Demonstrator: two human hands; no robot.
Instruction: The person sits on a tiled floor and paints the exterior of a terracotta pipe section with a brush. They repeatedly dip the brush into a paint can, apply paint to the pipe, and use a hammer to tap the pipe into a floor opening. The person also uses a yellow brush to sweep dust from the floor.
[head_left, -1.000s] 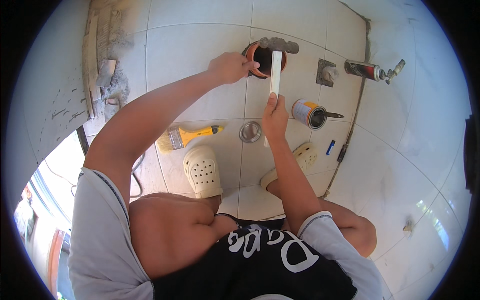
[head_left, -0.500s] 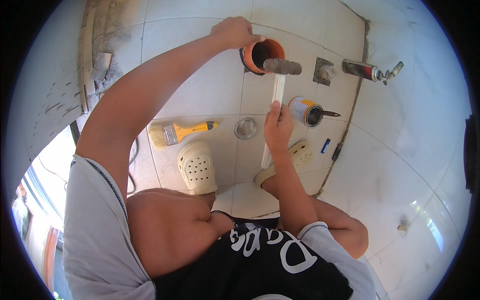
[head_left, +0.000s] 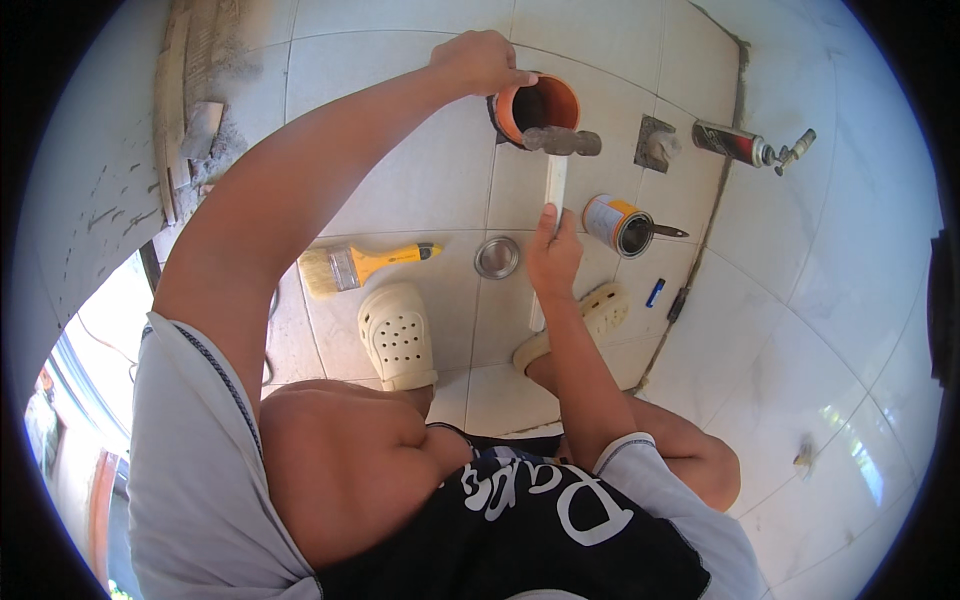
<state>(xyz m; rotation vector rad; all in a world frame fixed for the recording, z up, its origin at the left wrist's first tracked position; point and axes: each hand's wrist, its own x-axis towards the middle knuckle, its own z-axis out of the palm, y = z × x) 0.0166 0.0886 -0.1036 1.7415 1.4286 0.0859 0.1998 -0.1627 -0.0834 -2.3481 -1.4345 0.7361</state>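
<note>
An orange plastic pipe (head_left: 563, 92) stands in a dark hole in the tiled floor, its round mouth facing up. At its far left rim, my left hand (head_left: 480, 65) is closed with the thumb at the edge, the other fingers mostly hidden behind. My right hand (head_left: 553, 252) is wrapped round the pale handle of a hammer (head_left: 565, 142). The dark metal head lies over the pipe's near rim; I cannot tell whether they touch. Below the pipe, a round metal lid (head_left: 496, 258) rests on the floor.
Right of the hammer stand an open can (head_left: 618, 225) with a dark-handled tool and a torch canister (head_left: 733, 145) near the wall. A square floor hole (head_left: 654, 143) lies between pipe and canister. A wide yellow brush (head_left: 370, 266) and blue marker (head_left: 655, 293) lie near my clogs (head_left: 396, 335).
The hammer's head has shifted slightly left relative to the pipe and now looks sharper. My left hand stays at the pipe's rim. The whole view has shifted a little.
</note>
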